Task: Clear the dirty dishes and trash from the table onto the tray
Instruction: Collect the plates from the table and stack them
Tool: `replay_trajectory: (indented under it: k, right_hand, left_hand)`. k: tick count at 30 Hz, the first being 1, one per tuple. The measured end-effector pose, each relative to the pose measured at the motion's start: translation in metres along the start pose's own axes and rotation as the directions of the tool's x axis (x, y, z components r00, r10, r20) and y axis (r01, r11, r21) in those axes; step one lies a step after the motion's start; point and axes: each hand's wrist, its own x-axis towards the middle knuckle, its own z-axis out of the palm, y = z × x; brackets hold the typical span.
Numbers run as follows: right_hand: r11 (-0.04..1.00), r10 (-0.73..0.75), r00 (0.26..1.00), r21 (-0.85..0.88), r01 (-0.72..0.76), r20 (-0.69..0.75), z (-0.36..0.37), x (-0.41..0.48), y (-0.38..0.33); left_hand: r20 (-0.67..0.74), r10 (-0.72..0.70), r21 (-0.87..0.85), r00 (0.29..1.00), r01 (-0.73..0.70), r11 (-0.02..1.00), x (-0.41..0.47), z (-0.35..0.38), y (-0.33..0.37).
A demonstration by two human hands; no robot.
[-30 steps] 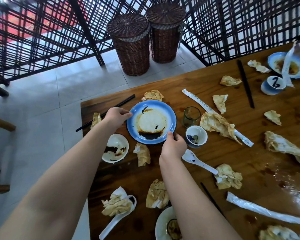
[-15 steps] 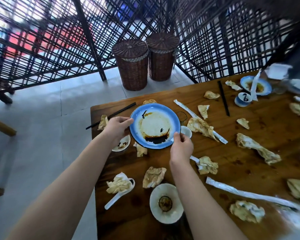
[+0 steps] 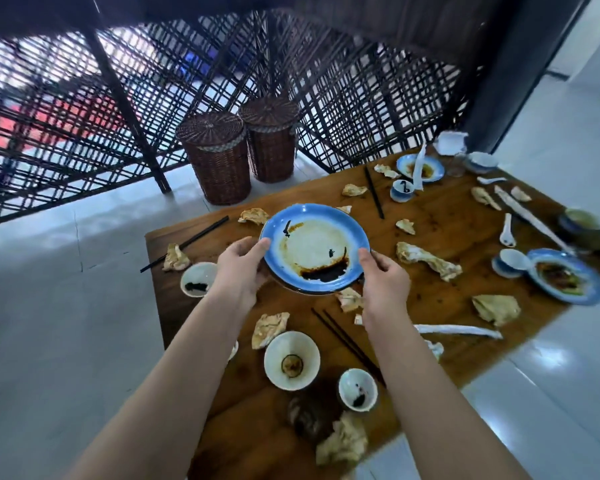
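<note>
Both hands, the left hand (image 3: 241, 268) and the right hand (image 3: 383, 282), are gripping opposite rims of a round blue-rimmed plate (image 3: 314, 249) smeared with dark sauce, holding it above the cluttered brown wooden table (image 3: 440, 223), with two white bowls (image 3: 291, 360) lying nearer than the plate.

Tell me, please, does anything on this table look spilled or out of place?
The blue plate, held by both hands, has dark sauce pooled at its near rim. Crumpled napkins and loose chopsticks are scattered on the table.
</note>
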Motion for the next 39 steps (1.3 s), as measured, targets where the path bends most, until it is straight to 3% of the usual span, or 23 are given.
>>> replay_trajectory:
  k: [11, 22, 30, 39]
  right_hand:
    - [0.995, 0.031, 0.998, 0.099, -0.025, -0.06, -0.13, -0.007, -0.023]
    - [0.993, 0.052, 0.977, 0.116, -0.028, -0.208, -0.322, 0.001, -0.035]
    - [0.973, 0.085, 0.946, 0.23, -0.012, -0.313, -0.436, -0.012, -0.031]
    - [0.954, 0.094, 0.924, 0.3, 0.024, -0.37, -0.507, -0.02, -0.03]
  left_hand:
    - [0.103, 0.052, 0.167, 0.993, -0.069, 0.983, -0.094, 0.089, -0.021]
    - [0.23, -0.038, 0.186, 0.972, -0.006, 0.983, -0.192, 0.212, -0.11]
    - [0.312, -0.088, 0.344, 0.946, -0.026, 0.939, -0.25, 0.29, -0.166]
    - [0.386, -0.089, 0.475, 0.918, -0.115, 0.872, -0.281, 0.346, -0.203]
